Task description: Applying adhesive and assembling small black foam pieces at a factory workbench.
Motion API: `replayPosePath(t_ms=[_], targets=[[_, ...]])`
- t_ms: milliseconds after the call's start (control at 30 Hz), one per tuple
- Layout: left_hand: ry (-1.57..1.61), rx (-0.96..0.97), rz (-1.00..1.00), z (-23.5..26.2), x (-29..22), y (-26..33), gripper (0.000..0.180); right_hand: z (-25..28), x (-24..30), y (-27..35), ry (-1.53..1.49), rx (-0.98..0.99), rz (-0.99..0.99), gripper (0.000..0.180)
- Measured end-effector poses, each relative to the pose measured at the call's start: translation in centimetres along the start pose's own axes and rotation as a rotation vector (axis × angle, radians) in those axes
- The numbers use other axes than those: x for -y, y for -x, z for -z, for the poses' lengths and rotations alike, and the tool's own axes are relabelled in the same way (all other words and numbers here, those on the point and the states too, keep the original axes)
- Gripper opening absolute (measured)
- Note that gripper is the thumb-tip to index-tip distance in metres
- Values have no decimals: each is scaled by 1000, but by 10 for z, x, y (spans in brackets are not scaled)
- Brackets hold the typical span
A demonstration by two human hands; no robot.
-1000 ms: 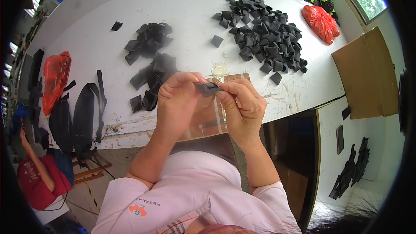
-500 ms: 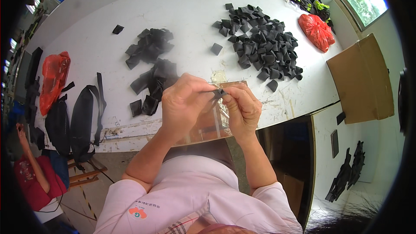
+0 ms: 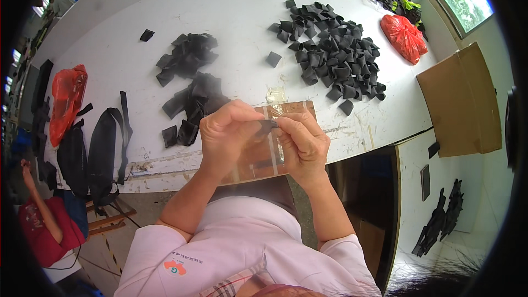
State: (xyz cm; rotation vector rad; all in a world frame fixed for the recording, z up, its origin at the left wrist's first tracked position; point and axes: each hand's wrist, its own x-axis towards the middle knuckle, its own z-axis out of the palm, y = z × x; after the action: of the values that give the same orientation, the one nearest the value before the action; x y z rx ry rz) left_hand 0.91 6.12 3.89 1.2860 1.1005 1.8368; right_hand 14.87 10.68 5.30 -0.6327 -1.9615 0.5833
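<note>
Between my two hands is a small black fabric piece [image 3: 268, 125], pinched above the brown taped board [image 3: 258, 157] at the table's near edge. My left hand [image 3: 228, 135] is closed on its left end, and the fingers of my right hand [image 3: 303, 142] grip its right end. Much of the piece is hidden by my fingers. Beyond my left hand lies a pile of flat black fabric pieces [image 3: 192, 60]. A larger heap of curled black fabric loops [image 3: 335, 49] spreads over the far right, with one loose piece [image 3: 274, 59] beside it.
On the left lie a red plastic bag [image 3: 68, 99] and black strapped pouches [image 3: 107, 148]. Another red bag [image 3: 403, 38] sits far right, near a cardboard box [image 3: 461, 102]. A person in a red top [image 3: 47, 228] sits at the lower left.
Both hands have lowered slightly toward me and turned a little, still pinching the black fabric piece. More of the board's far edge shows. The piles look the same.
</note>
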Motion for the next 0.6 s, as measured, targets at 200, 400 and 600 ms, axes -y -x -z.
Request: replayPosePath(t_ms=[200,400,600], targets=[[1,-5,15,-4,-7,-5,10,4,4,-1,0,-3,-49,14],[184,8,29,1,1,-4,10,8,7,-9,12,17,-12,15],[17,59,-14,-1,-7,-5,11,-1,1,2,42,-78,24,15]])
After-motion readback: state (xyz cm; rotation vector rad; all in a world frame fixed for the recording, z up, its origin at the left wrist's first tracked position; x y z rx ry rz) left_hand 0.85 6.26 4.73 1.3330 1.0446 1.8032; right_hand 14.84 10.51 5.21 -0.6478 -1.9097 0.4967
